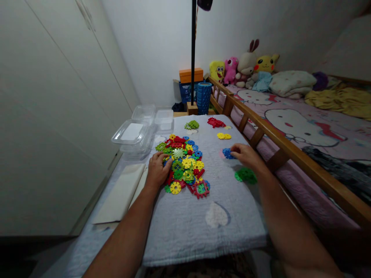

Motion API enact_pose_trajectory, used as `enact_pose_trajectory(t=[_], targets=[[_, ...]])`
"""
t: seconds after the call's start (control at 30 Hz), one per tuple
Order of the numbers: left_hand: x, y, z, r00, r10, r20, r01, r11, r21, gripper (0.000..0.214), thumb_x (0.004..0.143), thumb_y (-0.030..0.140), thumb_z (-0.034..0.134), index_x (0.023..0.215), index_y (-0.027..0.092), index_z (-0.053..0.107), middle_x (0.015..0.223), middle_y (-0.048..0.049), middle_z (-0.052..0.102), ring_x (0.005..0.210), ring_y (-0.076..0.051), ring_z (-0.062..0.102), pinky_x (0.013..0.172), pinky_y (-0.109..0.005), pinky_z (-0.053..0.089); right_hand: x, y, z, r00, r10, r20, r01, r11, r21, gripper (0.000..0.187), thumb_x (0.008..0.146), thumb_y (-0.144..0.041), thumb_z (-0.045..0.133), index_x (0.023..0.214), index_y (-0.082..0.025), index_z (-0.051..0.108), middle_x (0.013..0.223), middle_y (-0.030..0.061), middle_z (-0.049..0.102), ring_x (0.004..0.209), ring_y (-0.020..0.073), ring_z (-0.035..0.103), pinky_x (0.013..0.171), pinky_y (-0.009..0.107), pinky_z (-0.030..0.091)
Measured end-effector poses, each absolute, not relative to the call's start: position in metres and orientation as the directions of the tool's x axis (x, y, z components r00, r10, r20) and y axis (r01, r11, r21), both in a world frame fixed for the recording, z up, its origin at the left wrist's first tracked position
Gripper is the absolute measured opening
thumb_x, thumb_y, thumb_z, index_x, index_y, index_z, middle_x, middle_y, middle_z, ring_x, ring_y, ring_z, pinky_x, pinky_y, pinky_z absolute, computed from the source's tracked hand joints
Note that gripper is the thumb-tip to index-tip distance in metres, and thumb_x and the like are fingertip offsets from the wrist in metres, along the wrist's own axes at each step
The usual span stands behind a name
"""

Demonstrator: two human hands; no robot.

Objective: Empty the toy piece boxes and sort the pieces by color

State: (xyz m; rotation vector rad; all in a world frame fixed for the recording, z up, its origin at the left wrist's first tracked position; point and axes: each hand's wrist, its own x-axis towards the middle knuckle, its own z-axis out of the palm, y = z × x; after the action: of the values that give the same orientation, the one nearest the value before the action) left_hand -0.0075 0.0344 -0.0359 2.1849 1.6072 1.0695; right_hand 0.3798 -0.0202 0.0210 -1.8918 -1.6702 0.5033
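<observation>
A heap of colourful plastic interlocking pieces [188,163], mostly notched discs with some red sticks and square frames, lies mid-table. At the heap's left edge is my left hand [158,168], its fingers curled and a blue piece [165,163] showing between thumb and forefinger. My right hand [245,154] reaches over the table's right side, fingertips pinched on the blue notched discs [227,153]. Around it are small single-colour groups: dark green discs [245,175], yellow discs [224,136], red pieces [216,122] and light green pieces [191,125].
Clear plastic containers [131,133] stand at the back left, near a folded beige cloth [120,193]. A grey-blue cloth [185,227] covers the table. A bed's wooden rail [278,144] borders the right side. Behind the table rises a black pole [193,54].
</observation>
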Motion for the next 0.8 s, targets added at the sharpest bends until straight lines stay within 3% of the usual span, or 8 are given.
enact_pose_trajectory(t=[0.13, 0.23, 0.67, 0.8], targets=[[-0.007, 0.033, -0.035, 0.153, 0.895, 0.419, 0.744, -0.384, 0.547, 0.037, 0.093, 0.048, 0.049, 0.109, 0.02, 0.069, 0.123, -0.013, 0.061, 0.121, -0.031, 0.055, 0.11, -0.051, 0.041, 0.416, -0.006, 0.011, 0.495, 0.851, 0.176, 0.714, -0.283, -0.64, 0.015, 0.077, -0.023, 0.06, 0.092, -0.02, 0.063, 0.078, 0.0049, 0.068, 0.069, 0.0205, 0.062, 0.064, 0.03, 0.044], [-0.007, 0.034, -0.038, 0.163, 0.898, 0.41, 0.753, -0.381, 0.537, 0.038, 0.093, 0.049, 0.051, 0.109, 0.02, 0.069, 0.124, -0.0132, 0.061, 0.121, -0.031, 0.055, 0.109, -0.05, 0.041, 0.425, -0.004, 0.0, 0.586, 0.786, 0.197, 0.688, -0.354, -0.633, 0.01, 0.078, -0.023, 0.06, 0.087, -0.02, 0.063, 0.08, 0.0067, 0.069, 0.072, 0.022, 0.063, 0.065, 0.03, 0.046], [-0.009, 0.035, -0.039, 0.197, 0.904, 0.379, 0.751, -0.388, 0.534, 0.041, 0.096, 0.05, 0.045, 0.112, 0.02, 0.068, 0.124, -0.0128, 0.06, 0.123, -0.03, 0.054, 0.111, -0.05, 0.04, 0.415, -0.006, -0.016, 0.444, 0.839, 0.316, 0.881, -0.344, -0.326, 0.019, 0.082, -0.019, 0.053, 0.084, -0.015, 0.072, 0.088, 0.0116, 0.073, 0.083, 0.0232, 0.064, 0.079, 0.033, 0.045], [-0.008, 0.035, -0.039, 0.189, 0.902, 0.389, 0.754, -0.387, 0.53, 0.039, 0.095, 0.049, 0.047, 0.111, 0.02, 0.069, 0.124, -0.0128, 0.06, 0.123, -0.03, 0.055, 0.11, -0.05, 0.041, 0.399, -0.005, -0.008, 0.325, 0.858, 0.398, 0.923, -0.197, -0.33, 0.021, 0.084, -0.021, 0.053, 0.087, -0.014, 0.072, 0.093, 0.0139, 0.071, 0.089, 0.025, 0.063, 0.087, 0.036, 0.045]])
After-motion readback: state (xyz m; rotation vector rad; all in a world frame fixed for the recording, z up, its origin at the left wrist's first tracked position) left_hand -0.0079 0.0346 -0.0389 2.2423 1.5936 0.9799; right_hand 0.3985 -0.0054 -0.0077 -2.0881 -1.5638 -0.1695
